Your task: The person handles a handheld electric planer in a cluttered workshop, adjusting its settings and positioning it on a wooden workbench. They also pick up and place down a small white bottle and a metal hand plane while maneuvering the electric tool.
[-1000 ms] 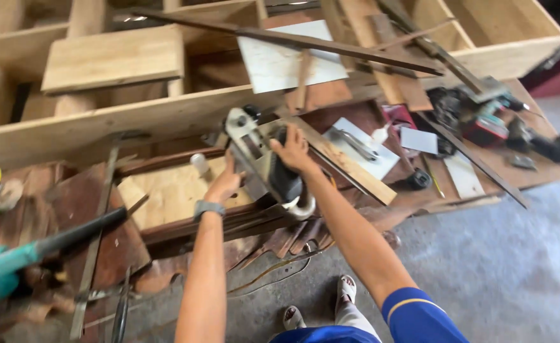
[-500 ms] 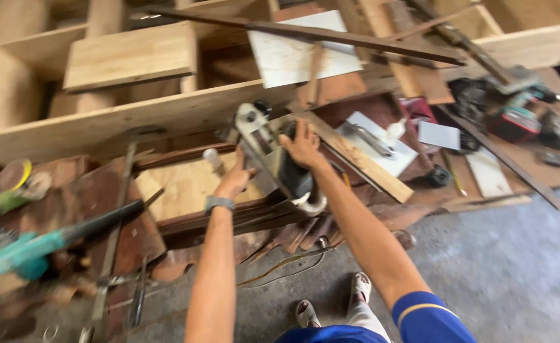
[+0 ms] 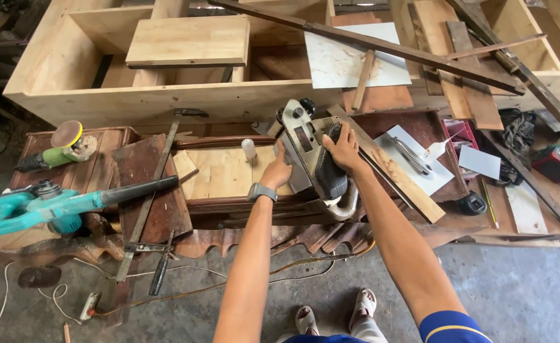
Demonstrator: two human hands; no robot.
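Observation:
A grey and black power tool (image 3: 314,162), shaped like a belt sander or planer, rests on a low dark wooden bench (image 3: 153,184). My right hand (image 3: 341,150) is closed over its black top handle. My left hand (image 3: 277,170), with a grey watch on the wrist, presses against the tool's left side. Just left of it lies a pale wood panel (image 3: 219,173) with a small white bottle (image 3: 249,149) standing at its far edge.
A teal blower (image 3: 51,204) and a green disc sander (image 3: 64,147) lie at the left. A long bar clamp (image 3: 146,203) crosses the bench. A big pale wooden cabinet frame (image 3: 165,101) stands behind. Boards, a dark long strip (image 3: 382,47) and a red tool (image 3: 559,162) clutter the right. Cords trail on the concrete floor.
The camera has shifted so the bench sits more central. Both hands stay on the power tool; the tool has barely moved.

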